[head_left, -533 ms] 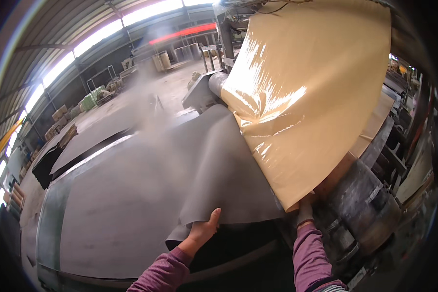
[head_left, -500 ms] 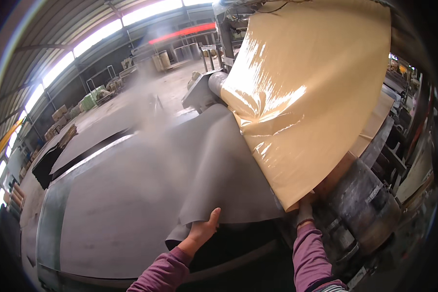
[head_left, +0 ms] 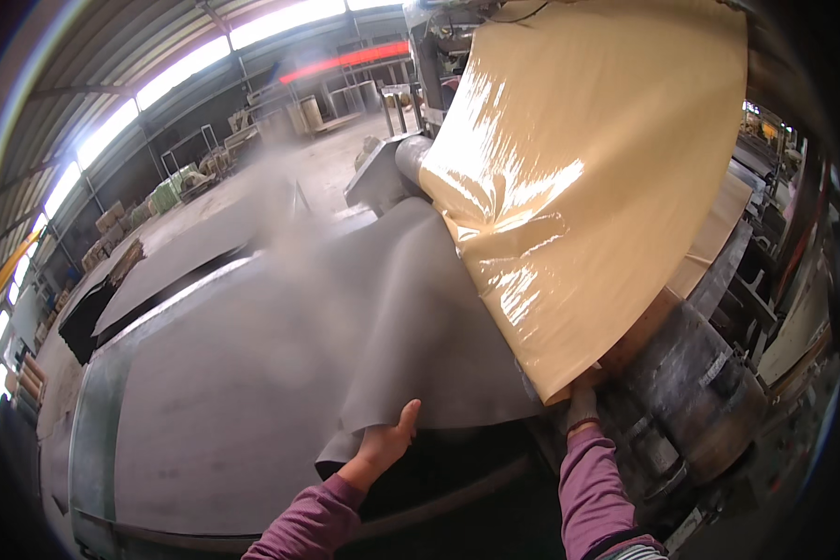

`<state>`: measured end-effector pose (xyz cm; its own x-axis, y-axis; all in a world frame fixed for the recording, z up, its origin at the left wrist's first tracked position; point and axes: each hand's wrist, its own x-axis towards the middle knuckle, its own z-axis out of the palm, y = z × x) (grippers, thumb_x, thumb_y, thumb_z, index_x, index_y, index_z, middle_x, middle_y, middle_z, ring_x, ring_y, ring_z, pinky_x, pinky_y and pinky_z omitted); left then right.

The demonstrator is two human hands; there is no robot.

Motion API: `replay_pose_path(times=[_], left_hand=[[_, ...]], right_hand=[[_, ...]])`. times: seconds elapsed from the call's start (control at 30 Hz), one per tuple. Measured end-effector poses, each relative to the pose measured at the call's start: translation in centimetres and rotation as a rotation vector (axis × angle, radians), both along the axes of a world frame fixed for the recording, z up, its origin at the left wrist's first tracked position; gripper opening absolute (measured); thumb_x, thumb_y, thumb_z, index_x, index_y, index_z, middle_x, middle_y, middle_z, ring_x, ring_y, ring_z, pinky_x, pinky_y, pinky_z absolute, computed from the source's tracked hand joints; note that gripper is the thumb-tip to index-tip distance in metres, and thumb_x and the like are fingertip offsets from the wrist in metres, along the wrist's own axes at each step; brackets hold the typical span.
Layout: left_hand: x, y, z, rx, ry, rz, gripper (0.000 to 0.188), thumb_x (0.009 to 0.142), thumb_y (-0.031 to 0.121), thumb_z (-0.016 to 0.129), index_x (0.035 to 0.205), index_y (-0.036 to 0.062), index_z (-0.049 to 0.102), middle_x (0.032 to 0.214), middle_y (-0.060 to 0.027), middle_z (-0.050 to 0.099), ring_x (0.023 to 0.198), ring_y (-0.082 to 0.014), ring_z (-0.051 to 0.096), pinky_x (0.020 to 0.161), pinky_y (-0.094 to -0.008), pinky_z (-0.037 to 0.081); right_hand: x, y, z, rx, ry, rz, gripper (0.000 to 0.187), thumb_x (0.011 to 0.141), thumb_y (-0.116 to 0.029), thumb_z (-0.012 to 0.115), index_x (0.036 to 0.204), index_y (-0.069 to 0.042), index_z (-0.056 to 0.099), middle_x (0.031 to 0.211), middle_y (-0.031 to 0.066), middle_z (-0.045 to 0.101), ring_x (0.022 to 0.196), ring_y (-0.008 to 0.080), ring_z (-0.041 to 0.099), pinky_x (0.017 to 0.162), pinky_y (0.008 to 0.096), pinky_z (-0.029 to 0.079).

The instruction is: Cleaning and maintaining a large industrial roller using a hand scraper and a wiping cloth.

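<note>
While your left hand (head_left: 383,446) pinches the limp grey sheet's (head_left: 420,317) near edge, your right hand (head_left: 582,403) grips the slick, floppy tan film's (head_left: 579,187) lower corner.

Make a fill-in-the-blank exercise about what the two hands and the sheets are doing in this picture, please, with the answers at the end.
1. The left hand grips the near edge of the ______ sheet.
2. The right hand holds the lower corner of the glossy ______ film.
3. The film hangs over a dark metal ______ at the right of the person.
4. Both forearms wear ______ sleeves.

Missing words: grey; tan; roller; purple
</note>
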<state>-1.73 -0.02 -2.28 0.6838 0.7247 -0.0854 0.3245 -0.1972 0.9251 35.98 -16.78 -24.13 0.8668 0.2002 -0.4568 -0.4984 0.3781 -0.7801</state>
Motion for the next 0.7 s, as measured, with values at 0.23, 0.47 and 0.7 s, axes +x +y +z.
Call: replay_pose_path(times=[0.23, 0.47, 0.7], left_hand=[[-0.1, -0.1, -0.2, 0.033, -0.029, -0.028, 0.036, 0.093, 0.039, 0.058, 0.090, 0.0033, 0.053, 0.063, -0.0026, 0.052, 0.050, -0.0109, 0.051, 0.046, -0.0251, 0.043], [0.3, 0.9, -0.7, 0.111, -0.011, -0.066, 0.033, 0.094, 0.036, 0.057, 0.090, 0.0033, 0.053, 0.063, -0.0025, 0.051, 0.052, -0.0107, 0.051, 0.047, -0.0247, 0.043], [0.0, 0.0, 0.0, 0.041, 0.001, -0.043, 0.034, 0.094, 0.037, 0.057, 0.088, 0.0040, 0.053, 0.062, -0.0023, 0.051, 0.052, -0.0107, 0.051, 0.047, -0.0252, 0.043]], right_hand=[[-0.5, -0.6, -0.9, 0.001, 0.009, 0.002, 0.039, 0.099, -0.034, 0.046, 0.119, -0.002, 0.056, 0.110, 0.0101, 0.062, 0.098, 0.0239, 0.059, 0.083, 0.0335, 0.049], [-0.8, -0.4, -0.7, 0.012, 0.008, -0.010, 0.039, 0.099, -0.034, 0.046, 0.119, -0.002, 0.056, 0.109, 0.0104, 0.062, 0.098, 0.0241, 0.060, 0.083, 0.0336, 0.049], [-2.9, -1.9, -2.5, 0.025, 0.023, -0.016, 0.039, 0.099, -0.034, 0.047, 0.119, -0.002, 0.057, 0.109, 0.0107, 0.063, 0.097, 0.0244, 0.060, 0.082, 0.0338, 0.049]])
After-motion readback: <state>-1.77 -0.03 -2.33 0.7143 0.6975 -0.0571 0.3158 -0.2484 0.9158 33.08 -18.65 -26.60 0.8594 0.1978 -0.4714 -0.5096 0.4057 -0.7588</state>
